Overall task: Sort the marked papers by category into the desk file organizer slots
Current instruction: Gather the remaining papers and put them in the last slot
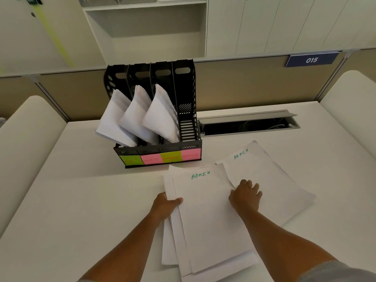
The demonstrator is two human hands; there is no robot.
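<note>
Left hand (165, 204) grips ADMIN papers (205, 216), fingers hidden.

the white desk (85, 200) is left bare on its left half, from the near edge up to the black file organizer (156, 119). three of the organizer's four slots are blocked by leaning bundles of paper (134, 117) that jut forward over its front lip; only the rightmost slot (186, 127), behind a pink label, is left open from above. the near centre is covered by loose sheets (207, 216), held down by the left hand (165, 205) and right hand (245, 197). an open cable trough (246, 124) is sunk into the desk right of the organizer. the rear is closed off by a partition (244, 84).
</note>
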